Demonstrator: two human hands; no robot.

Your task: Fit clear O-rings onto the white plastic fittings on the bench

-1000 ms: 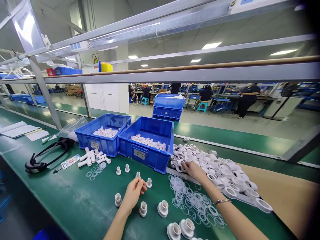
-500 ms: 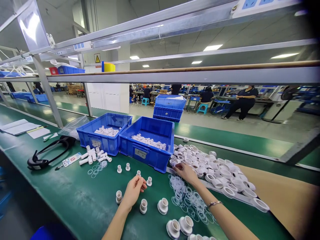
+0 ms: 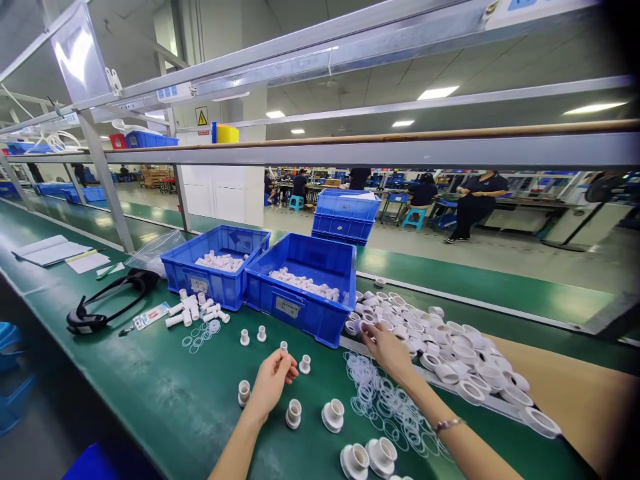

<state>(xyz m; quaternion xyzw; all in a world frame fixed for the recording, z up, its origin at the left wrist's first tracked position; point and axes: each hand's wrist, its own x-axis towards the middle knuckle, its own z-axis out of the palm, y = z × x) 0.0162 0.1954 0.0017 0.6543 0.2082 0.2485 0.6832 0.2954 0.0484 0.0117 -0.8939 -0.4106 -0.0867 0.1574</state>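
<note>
My left hand (image 3: 273, 381) is closed over the green bench, its fingers curled together; whatever they grip is hidden. Just behind its fingertips a white flanged plastic fitting (image 3: 283, 347) shows, and another small fitting (image 3: 305, 363) stands to the right. At the left edge of a heap of white plastic rings (image 3: 453, 353), my right hand (image 3: 385, 348) has its fingertips closed on one white ring (image 3: 358, 325). Below that hand lies a loose pile of thin clear rings (image 3: 385, 400). Several flanged fittings stand upright nearby, with larger ones (image 3: 381, 457) at the front.
Two blue bins (image 3: 303, 313) holding small white parts stand behind the hands. To the left are white tubes (image 3: 193, 308), a few clear rings (image 3: 200, 337), a black strapped device (image 3: 113, 303) and papers (image 3: 47, 250). Brown cardboard (image 3: 575, 380) lies at right. A metal shelf rail (image 3: 350, 155) crosses above.
The view has turned slightly left, so the bench things appear further right. My right hand has shifted slightly right at the ring heap; my left hand stays by the same fitting. A background person has changed stance.
</note>
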